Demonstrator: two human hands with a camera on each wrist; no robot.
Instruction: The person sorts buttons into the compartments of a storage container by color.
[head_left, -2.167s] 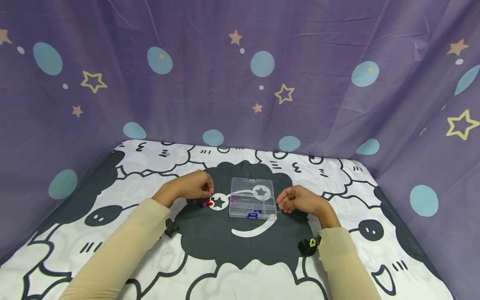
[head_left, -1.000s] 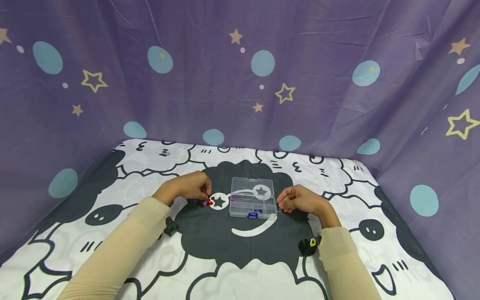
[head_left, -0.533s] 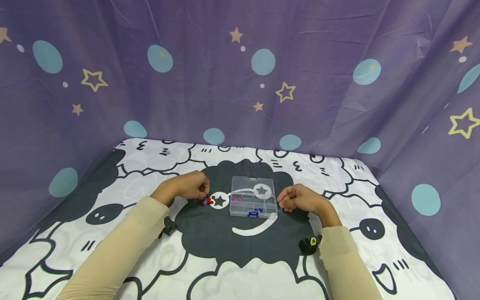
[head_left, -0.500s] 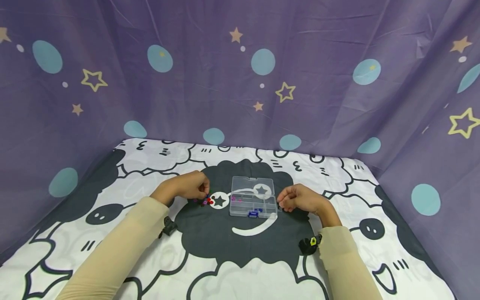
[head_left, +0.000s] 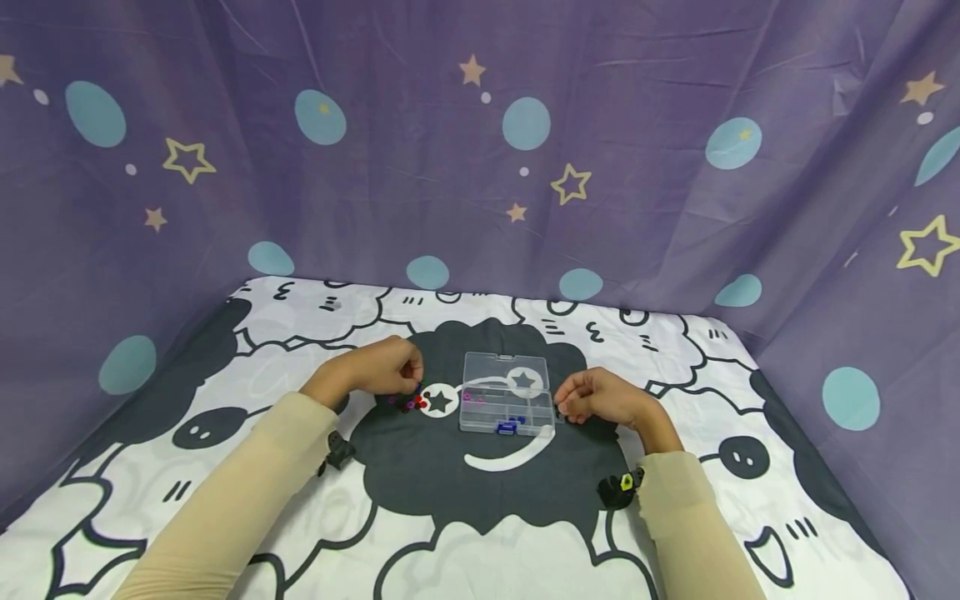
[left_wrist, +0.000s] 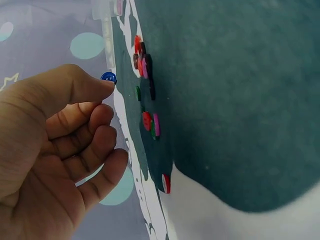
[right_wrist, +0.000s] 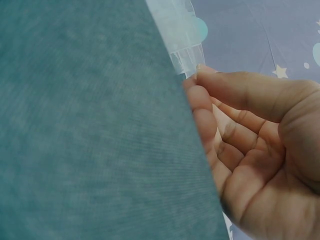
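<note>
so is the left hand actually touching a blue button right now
Touching. The left wrist view shows the blue button pinched at the left hand's thumb tip, which partly covers it.

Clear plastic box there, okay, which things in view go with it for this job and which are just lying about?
Likely in the job:
clear box, lid open, right hand at its edge
pink buttons inside it
blue button, pinched by the left hand
loose buttons beside that hand

Just surroundings:
sheep-print cloth
purple curtain
black wrist devices
</note>
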